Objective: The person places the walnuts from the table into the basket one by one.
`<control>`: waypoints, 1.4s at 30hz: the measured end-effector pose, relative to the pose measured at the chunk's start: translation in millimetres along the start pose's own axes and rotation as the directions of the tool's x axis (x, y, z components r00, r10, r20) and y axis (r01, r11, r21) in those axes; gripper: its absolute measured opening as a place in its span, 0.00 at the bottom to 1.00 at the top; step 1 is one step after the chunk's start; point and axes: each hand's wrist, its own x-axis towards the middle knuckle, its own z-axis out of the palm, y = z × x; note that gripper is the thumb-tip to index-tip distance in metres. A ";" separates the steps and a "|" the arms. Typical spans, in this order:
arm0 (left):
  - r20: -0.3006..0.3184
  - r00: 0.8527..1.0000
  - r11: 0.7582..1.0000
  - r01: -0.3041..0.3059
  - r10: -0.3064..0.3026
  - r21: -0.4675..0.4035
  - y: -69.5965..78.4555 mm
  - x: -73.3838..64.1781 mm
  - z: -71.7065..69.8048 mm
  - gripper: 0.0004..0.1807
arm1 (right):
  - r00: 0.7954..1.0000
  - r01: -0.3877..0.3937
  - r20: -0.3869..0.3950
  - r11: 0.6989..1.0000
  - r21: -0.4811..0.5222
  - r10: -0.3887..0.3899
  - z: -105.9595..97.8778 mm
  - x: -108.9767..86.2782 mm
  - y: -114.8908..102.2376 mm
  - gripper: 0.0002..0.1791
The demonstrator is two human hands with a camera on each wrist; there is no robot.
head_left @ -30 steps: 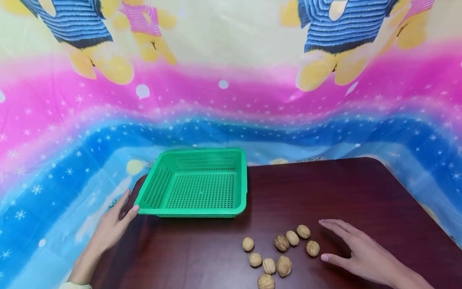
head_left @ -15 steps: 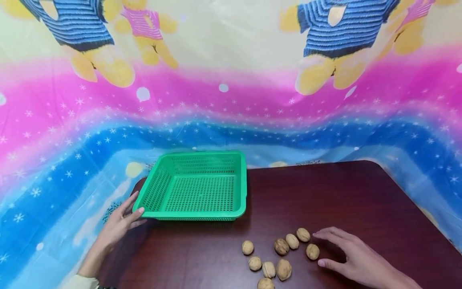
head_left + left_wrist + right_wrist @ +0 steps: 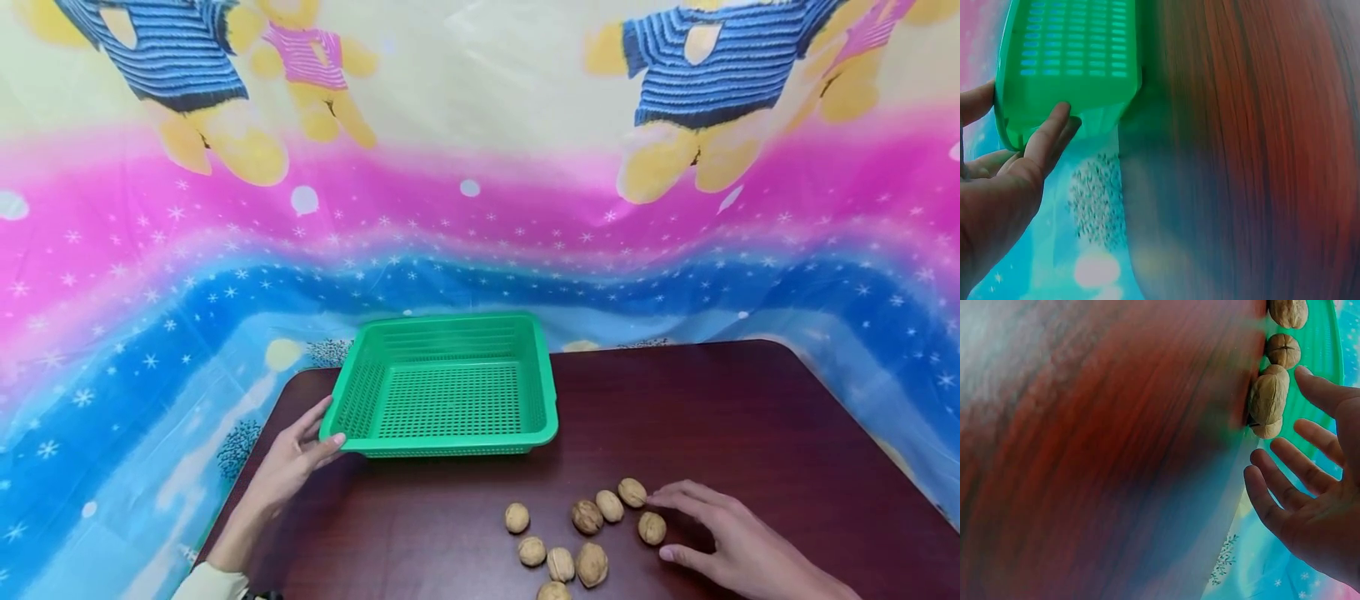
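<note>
An empty green plastic basket (image 3: 450,400) with perforated walls sits toward the back left of the table. My left hand (image 3: 288,467) holds its front left corner, thumb over the rim and fingers against the outer wall. In the left wrist view, those fingers (image 3: 1047,137) lie along the basket's side (image 3: 1075,62). Several walnuts (image 3: 592,565) are scattered on the table in front. Beside the rightmost walnut (image 3: 652,528), my right hand (image 3: 731,533) is spread, thumb apart from the fingers, gripping nothing. The right wrist view shows the fingers (image 3: 1297,469) extended near several walnuts (image 3: 1269,400).
The dark reddish-brown table (image 3: 712,417) has rounded back corners. Behind it hangs a cloth backdrop (image 3: 465,217) with bears and snowflakes. A lone walnut (image 3: 517,517) lies nearest the basket.
My left hand has taken hold of the basket's corner and shifted the basket to the right. My right hand has moved slightly left, closer to the rightmost walnut.
</note>
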 end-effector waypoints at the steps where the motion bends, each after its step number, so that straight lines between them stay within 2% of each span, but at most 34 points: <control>1: -0.007 1.000 1.000 0.000 0.000 0.003 0.1 1.5 4.8 0.45 | 1.000 0.002 0.004 1.000 0.009 -0.002 0.4 -0.1 0.4 0.26; 7: -0.042 0.999 0.999 0.024 -0.022 0.043 3.2 10.9 31.4 0.46 | 0.998 0.049 -0.044 0.999 0.005 -0.049 5.2 -1.6 3.5 0.24; 13: -0.052 0.998 0.997 0.029 -0.025 0.068 7.3 16.4 50.0 0.46 | 0.997 0.067 -0.026 0.997 0.048 -0.066 10.6 1.9 7.2 0.22; 21: -0.045 0.999 0.999 0.021 -0.019 0.040 9.3 19.5 60.2 0.46 | 0.996 0.082 -0.051 0.995 0.054 -0.079 14.9 6.3 8.7 0.17; 26: -0.046 0.999 0.999 0.021 -0.020 0.029 9.1 20.2 64.5 0.46 | 0.997 0.073 -0.036 0.995 0.065 -0.071 15.0 7.8 10.0 0.15; 33: -0.032 0.999 1.000 -0.007 0.008 0.024 7.7 24.0 74.4 0.46 | 0.997 0.067 -0.053 0.994 0.083 -0.062 14.7 8.8 8.6 0.14; 40: -0.038 0.999 1.000 -0.014 0.014 0.018 8.9 27.3 86.2 0.46 | 0.996 -0.011 -0.086 0.990 0.144 0.024 3.4 10.8 -6.8 0.14; 42: -0.034 0.999 1.000 -0.018 0.019 0.015 9.1 27.5 89.0 0.46 | 0.994 -0.013 -0.106 0.986 0.165 0.031 -0.2 12.4 -10.5 0.14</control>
